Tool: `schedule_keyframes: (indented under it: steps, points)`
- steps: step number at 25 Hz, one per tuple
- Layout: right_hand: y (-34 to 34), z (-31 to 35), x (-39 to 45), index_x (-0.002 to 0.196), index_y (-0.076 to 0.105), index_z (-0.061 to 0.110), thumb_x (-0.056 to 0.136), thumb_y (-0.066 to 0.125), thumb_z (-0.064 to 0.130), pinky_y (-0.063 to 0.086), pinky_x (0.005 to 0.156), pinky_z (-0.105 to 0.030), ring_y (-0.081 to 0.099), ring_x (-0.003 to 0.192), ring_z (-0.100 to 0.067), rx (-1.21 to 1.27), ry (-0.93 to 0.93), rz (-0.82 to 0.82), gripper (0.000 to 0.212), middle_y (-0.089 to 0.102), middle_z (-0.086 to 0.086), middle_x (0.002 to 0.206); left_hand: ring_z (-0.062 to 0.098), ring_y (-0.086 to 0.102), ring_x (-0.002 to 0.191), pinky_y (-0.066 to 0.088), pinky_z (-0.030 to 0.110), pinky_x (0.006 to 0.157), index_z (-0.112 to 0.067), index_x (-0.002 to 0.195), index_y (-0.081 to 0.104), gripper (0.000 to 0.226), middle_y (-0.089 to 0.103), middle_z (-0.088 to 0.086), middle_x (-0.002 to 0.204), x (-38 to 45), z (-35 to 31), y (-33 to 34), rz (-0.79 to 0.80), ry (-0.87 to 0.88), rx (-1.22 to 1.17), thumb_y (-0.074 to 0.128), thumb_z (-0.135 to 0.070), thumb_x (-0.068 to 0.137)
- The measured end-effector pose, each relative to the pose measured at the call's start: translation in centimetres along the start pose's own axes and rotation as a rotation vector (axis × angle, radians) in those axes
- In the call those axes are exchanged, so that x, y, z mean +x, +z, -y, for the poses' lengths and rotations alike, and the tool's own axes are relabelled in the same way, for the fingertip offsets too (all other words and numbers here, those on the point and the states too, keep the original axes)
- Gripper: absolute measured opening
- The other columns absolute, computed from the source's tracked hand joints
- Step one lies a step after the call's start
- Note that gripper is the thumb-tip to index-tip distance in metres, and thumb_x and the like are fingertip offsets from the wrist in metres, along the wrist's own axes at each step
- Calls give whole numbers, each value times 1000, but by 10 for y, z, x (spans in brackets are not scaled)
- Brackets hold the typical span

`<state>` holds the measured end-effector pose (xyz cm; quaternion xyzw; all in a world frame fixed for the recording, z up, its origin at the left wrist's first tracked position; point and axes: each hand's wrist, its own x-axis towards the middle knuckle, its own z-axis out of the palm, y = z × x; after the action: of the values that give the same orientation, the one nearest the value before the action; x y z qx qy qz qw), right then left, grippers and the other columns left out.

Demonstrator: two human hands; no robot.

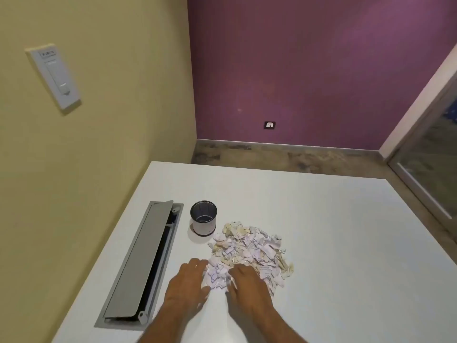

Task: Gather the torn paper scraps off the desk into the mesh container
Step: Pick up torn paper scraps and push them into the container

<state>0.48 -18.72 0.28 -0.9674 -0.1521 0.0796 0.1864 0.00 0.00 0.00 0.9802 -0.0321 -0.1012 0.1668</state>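
A heap of torn white and cream paper scraps [249,248] lies on the white desk [333,243]. The small black mesh container [203,218] stands upright just beyond the heap's left end, and it looks empty inside. My left hand [186,280] lies flat at the near left edge of the heap, fingers straight, touching the scraps. My right hand [247,283] rests palm down on the near part of the heap, fingers spread over the scraps. Neither hand grips anything that I can see.
A long grey cable hatch [141,263] with its lid raised is set into the desk to the left of the container. The yellow wall runs along the desk's left side. The desk's far edge drops to the floor.
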Motion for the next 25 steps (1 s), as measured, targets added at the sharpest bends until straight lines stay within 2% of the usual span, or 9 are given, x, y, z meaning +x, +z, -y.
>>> schedule_keyframes:
  steps: [3,9,13,16,20,22,25]
  points:
    - [14,0,14,102,54,23,85,47,25,45,73,-31,49,108,-18,38,20,17,18,52,7,114,16,39,126,47,31,92,-32,139,32,64,34,-9,144,11,1,12,40,-55,-7,59,-48,83]
    - [38,-8,33,99,54,20,86,49,20,46,68,-34,48,105,-21,2,31,82,14,52,1,110,18,44,117,48,29,89,-34,133,40,58,42,-7,137,30,1,34,68,-61,25,58,-55,81]
    - [42,-10,39,90,59,16,87,43,17,43,62,-34,52,93,-25,-30,1,75,16,56,-3,97,14,47,112,49,26,87,-31,123,53,36,51,-7,126,37,0,40,29,-63,-38,53,-44,90]
    - [45,-10,42,88,63,15,86,43,12,42,62,-34,56,88,-25,-23,-1,81,21,60,-5,91,13,55,105,48,22,89,-26,117,63,28,59,-5,119,39,-1,43,-7,-82,-139,53,-34,92]
    - [42,-10,38,68,56,15,79,42,13,35,56,-27,55,73,-21,87,69,58,18,58,-2,76,11,63,96,45,15,85,-24,102,73,19,69,-6,108,39,-1,40,-37,-221,-283,65,-26,85]
    - [35,-13,34,68,59,15,74,45,18,38,55,-22,56,67,-14,155,139,3,16,60,4,72,11,67,89,48,14,81,-22,92,77,15,74,-6,100,37,-1,35,-42,-315,-333,67,-21,81]
    - [17,-16,33,71,69,21,73,57,23,37,56,-11,55,62,-7,293,202,-62,12,59,14,64,13,70,84,53,17,79,-23,87,79,20,77,-5,92,36,-2,28,-26,-376,-375,63,-15,78]
